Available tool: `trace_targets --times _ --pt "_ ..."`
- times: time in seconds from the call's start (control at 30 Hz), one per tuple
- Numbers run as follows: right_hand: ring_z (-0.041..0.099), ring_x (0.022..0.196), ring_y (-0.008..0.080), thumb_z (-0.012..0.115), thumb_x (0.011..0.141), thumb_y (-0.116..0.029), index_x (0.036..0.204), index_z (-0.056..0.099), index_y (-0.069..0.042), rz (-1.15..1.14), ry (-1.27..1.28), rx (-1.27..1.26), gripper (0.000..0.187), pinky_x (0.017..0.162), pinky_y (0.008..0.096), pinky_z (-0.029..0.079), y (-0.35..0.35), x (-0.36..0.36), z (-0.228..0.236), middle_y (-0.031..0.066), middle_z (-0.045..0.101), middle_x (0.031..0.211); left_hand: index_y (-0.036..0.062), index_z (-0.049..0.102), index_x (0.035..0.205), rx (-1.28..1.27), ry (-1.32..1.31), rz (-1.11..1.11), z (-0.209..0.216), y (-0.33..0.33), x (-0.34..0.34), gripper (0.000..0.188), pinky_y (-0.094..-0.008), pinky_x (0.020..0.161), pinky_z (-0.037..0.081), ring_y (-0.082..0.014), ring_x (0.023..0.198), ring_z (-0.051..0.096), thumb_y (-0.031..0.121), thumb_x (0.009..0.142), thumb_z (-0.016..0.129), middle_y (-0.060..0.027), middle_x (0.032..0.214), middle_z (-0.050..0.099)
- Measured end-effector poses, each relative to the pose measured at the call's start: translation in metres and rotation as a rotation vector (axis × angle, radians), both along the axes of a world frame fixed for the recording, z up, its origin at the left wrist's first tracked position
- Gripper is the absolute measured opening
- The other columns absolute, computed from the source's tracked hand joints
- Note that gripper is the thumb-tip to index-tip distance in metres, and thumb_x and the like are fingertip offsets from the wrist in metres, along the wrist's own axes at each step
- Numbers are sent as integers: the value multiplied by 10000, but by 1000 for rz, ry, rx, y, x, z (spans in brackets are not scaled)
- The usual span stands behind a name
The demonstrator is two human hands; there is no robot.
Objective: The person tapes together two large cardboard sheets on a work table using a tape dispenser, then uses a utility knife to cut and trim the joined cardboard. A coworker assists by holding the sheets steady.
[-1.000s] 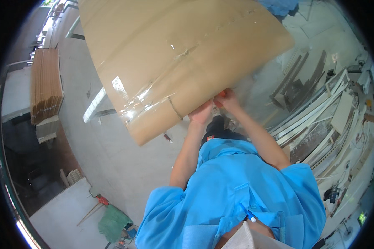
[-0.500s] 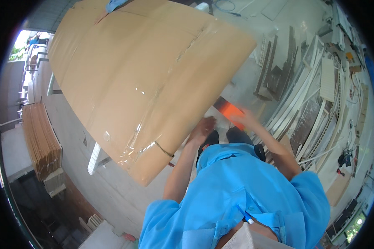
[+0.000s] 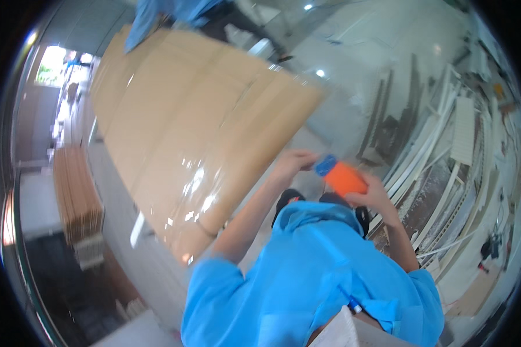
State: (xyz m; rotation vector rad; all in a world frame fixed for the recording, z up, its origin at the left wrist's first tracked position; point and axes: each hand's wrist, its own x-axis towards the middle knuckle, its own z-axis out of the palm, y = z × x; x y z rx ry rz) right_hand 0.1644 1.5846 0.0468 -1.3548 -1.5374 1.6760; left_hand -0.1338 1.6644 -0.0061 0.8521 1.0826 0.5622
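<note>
My right hand (image 3: 374, 195) grips a blurred, bright orange block-like thing (image 3: 345, 178) with a blue end; its exact kind is not clear. That blue end points toward my left hand (image 3: 296, 164), whose fingers are stretched out with the tips close to it. Whether they touch it I cannot tell. Both hands are in front of my body, beyond the right edge of a large flat cardboard-covered panel (image 3: 179, 115). Shiny clear film or tape lies along the panel's near side, and light glints off it.
Another person in blue (image 3: 185, 13) is at the panel's far end. A stack of brown boards (image 3: 78, 191) stands at left. Long pale strips and profiles (image 3: 428, 168) lie heaped on the floor at right. Dark strips (image 3: 382, 115) lie farther back.
The orange thing has turned so its blue end shows, and my left hand has come up toward that end. My view has tilted, so more of the other person shows.
</note>
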Motion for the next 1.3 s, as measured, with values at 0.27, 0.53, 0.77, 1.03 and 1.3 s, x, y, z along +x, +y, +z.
trace_targets --times 0.27,0.53,0.77,1.03,1.3 --pt "764 937 233 866 834 -401 1267 712 29 -52 -118 72 629 854 375 590 46 -10 11 172 788 1050 0 808 1071 537 832 421 64 146 -115 310 -355 768 544 -160 821 705 281 1000 695 -58 801 736" --pt "751 896 245 856 822 -478 1163 732 36 -14 -127 102 630 806 369 573 65 -42 -16 178 778 989 -14 797 1086 655 1072 599 28 205 -171 317 -467 847 581 -368 912 770 272 971 723 -226 968 792" --pt "745 933 270 845 830 -498 1209 714 42 29 -137 70 673 841 386 568 81 -46 -24 185 773 1031 48 519 1510 725 1339 564 9 208 -178 688 -504 1119 464 -429 1395 526 371 953 762 -261 1478 568" --pt "754 1002 315 849 796 -500 1378 650 40 -29 -90 133 819 891 404 568 53 -32 -88 209 770 1114 44 311 1629 634 1470 515 12 200 -163 840 -543 1207 378 -455 1495 402 312 970 758 -275 1600 415" --pt "757 997 250 835 842 -485 1342 703 -19 -30 -177 -161 696 895 403 579 17 15 -161 168 781 1094 5 582 1433 481 153 137 15 -8 -12 366 -383 1019 536 -219 1185 671 138 1094 614 -116 1278 699"
